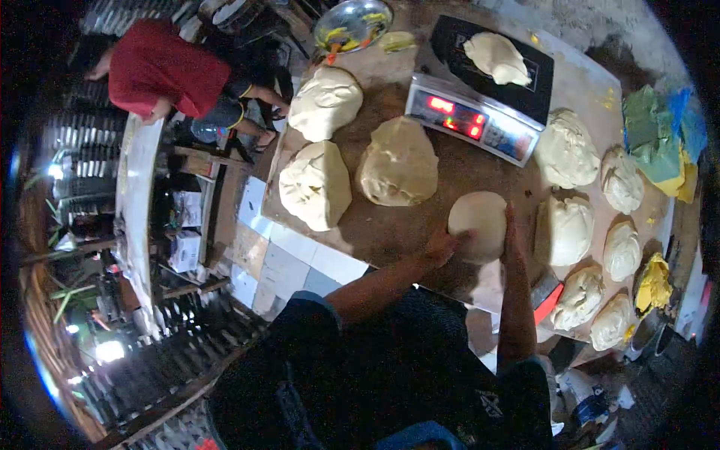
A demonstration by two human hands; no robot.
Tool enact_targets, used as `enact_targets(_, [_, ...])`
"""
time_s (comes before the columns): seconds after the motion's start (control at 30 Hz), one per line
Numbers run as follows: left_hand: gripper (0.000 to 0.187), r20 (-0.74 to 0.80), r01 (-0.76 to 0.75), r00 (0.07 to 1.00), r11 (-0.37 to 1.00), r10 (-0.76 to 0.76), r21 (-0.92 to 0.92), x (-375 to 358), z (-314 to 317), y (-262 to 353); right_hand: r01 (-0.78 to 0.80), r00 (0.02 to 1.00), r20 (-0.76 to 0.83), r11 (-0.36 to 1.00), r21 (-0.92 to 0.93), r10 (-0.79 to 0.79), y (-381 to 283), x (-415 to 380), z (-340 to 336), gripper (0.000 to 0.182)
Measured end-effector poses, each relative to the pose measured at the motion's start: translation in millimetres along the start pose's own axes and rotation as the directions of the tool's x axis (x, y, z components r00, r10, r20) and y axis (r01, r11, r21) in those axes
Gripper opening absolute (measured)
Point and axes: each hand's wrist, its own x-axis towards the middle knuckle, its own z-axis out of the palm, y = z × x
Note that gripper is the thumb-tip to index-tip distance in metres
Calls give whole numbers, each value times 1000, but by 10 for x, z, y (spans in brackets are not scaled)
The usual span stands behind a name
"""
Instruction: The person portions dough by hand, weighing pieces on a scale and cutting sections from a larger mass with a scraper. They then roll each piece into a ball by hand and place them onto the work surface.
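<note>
A smooth, round dough ball (478,225) rests on the brown work table (390,232) close to my body. My left hand (445,246) cups its left side, while my right hand (513,231) presses along its right side with fingers pointing away from me. Beyond them stands a digital scale (472,120) with a lit red display. A smaller dough piece (496,58) lies on its black top. Left of my hands sits a large dough lump (399,161); on the right, the nearest is another dough lump (568,230).
Two big dough mounds (315,186) line the left edge. Several more dough portions (622,251) occupy the right side, beside yellow plastic (654,283) and a green bag (651,135). A metal bowl (352,26) is at the far edge. A person in a red shirt (165,71) bends near a bench (139,195).
</note>
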Motion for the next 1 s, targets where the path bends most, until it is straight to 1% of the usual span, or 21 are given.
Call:
enact_targets(0.03, [64, 14, -26, 1000, 999, 26, -21, -77, -102, 179, -16, 999, -45, 993, 120, 22, -172, -52, 229, 76])
enact_targets(0.07, [64, 121, 169, 981, 977, -153, -132, -229, -325, 374, -31, 995, -85, 969, 244, 53, -342, -149, 515, 78])
enact_targets(0.1, [63, 246, 377, 914, 901, -323, -215, -420, -599, 507, -63, 988, -136, 996, 70, 72, -1077, -634, 935, 67])
enact_targets(0.13, [59, 326, 400, 896, 868, -302, -294, -571, -886, 566, -58, 988, -143, 997, 46, 64, -995, -734, 1152, 67])
enact_targets(0.2, [53, 404, 476, 859, 778, -314, -410, -873, -1587, 573, 108, 978, 138, 944, 312, -157, -744, -857, 1528, 61])
enact_targets(0.27, [62, 322, 215, 943, 885, -79, -412, -1406, -2184, 923, 137, 767, 469, 827, 546, -437, -1359, -1182, 2145, 62])
enact_targets(0.3, [68, 239, 81, 971, 919, 15, -386, -1435, -2799, 506, 138, 760, 479, 829, 542, -439, -1318, -1196, 2326, 62])
enact_targets(0.33, [75, 297, 203, 953, 852, -59, -483, -1298, -3758, -467, -60, 818, 512, 846, 530, -263, -1174, -1186, 2501, 62])
enact_targets(0.37, [81, 294, 107, 952, 811, 82, -574, -1807, -3362, 528, -253, 837, 541, 821, 512, -79, -991, -1153, 2661, 62])
enact_targets(0.4, [85, 53, 99, 995, 819, -83, -565, -2012, -3545, 537, -246, 834, 546, 829, 503, -85, -719, -1042, 2750, 62])
enact_targets(0.47, [89, 146, 9, 982, 746, 119, -666, -2140, -4335, -113, -306, 896, 443, 773, 556, 36, -143, -664, 2849, 52])
enact_targets(0.53, [93, -174, -99, 985, 783, -11, -614, -2486, -4170, 370, -234, 938, 336, 869, 435, 85, -185, -574, 3418, 52])
enact_targets(0.57, [93, -185, -112, 983, 785, -4, -609, -2571, -4200, 482, -120, 989, 111, 979, 166, 103, -529, -586, 3863, 50])
enact_targets(0.6, [95, -220, -198, 972, 792, 83, -578, -2632, -4236, 569, -57, 993, -115, 989, -139, 41, -758, -555, 4161, 50])
enact_targets(0.63, [96, -249, -282, 954, 789, 169, -545, -2676, -4255, 632, 229, 973, 7, 964, -133, -230, -360, -138, 4298, 49])
enact_targets(0.67, [98, -271, -354, 931, 781, 244, -514, -2739, -4246, 660, 486, 872, 115, 868, -96, -476, 115, 190, 4366, 49])
enact_targets(0.7, [100, -285, -415, 907, 770, 310, -485, -2812, -4214, 658, 133, 946, 264, 969, 207, -186, -200, 90, 4380, 49])
enact_targets(0.73, [101, -290, -477, 878, 753, 381, -453, -2850, -4185, 698, -227, 908, 416, 895, 383, 52, -566, -100, 4386, 49])
enact_targets(0.8, [99, -236, -496, 869, 768, 436, -405, -2788, -4154, 916, -428, 834, 541, 741, 518, 104, -910, -417, 4277, 50])
enact_targets(0.9, [98, -115, -477, 867, 741, 485, -472, -2506, -4120, 1115, -231, 926, 364, 607, 760, -104, -1576, -1145, 3944, 53])
enact_targets(1.0, [93, -17, -344, 910, 731, 414, -589, -2065, -4345, 1000, 40, 917, 220, 627, 778, -333, -2092, -1480, 3578, 58])
